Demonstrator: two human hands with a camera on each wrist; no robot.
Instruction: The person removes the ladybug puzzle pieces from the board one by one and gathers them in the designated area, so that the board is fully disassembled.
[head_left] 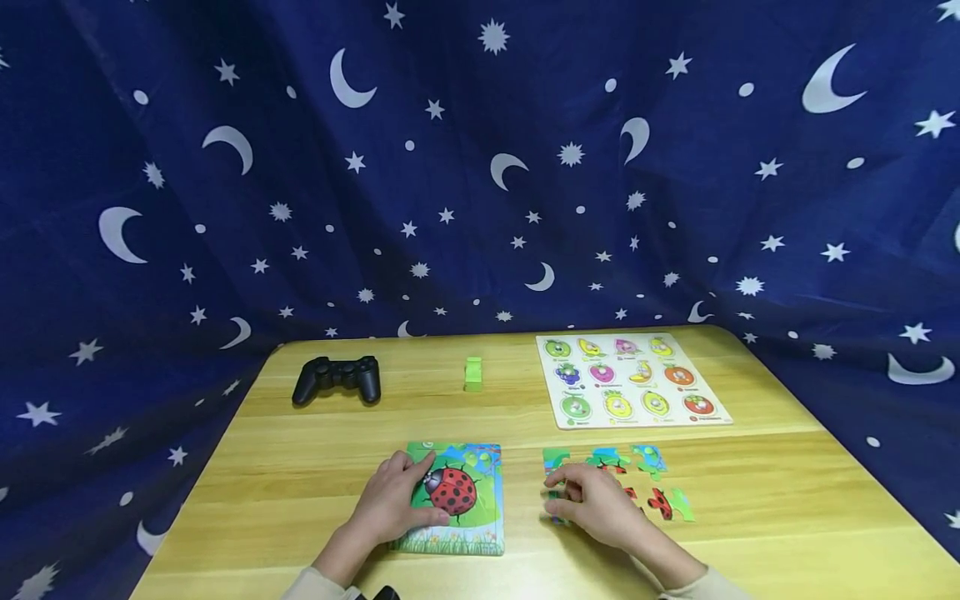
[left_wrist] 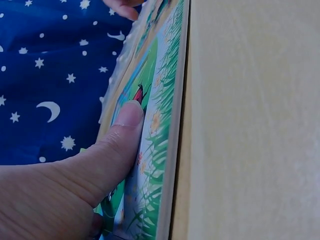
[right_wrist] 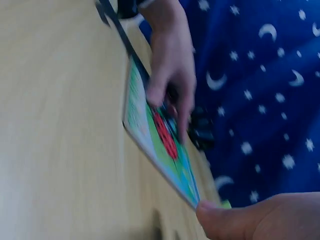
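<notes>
My left hand (head_left: 390, 504) rests on the left part of a square ladybug puzzle board (head_left: 483, 542). Its thumb (left_wrist: 112, 145) lies extended across the flower-and-grass border in the left wrist view. Over a group of loose jigsaw pieces (head_left: 660, 502) right of the board hovers my right hand (head_left: 600, 504), thumb and forefinger bent a little, with a gap between them. I see nothing held in that gap, though the hand covers some pieces. In the blurred right wrist view, the right thumb (right_wrist: 230, 220) appears in front of the board's corner.
A black game controller (head_left: 337, 379) lies at the table's back left. Right of it stands a small light-green object (head_left: 473, 374). A white fruit-picture board (head_left: 622, 408) lies at the back right. Behind the wooden table (head_left: 750, 483) hangs a blue moon-and-star cloth (head_left: 450, 167).
</notes>
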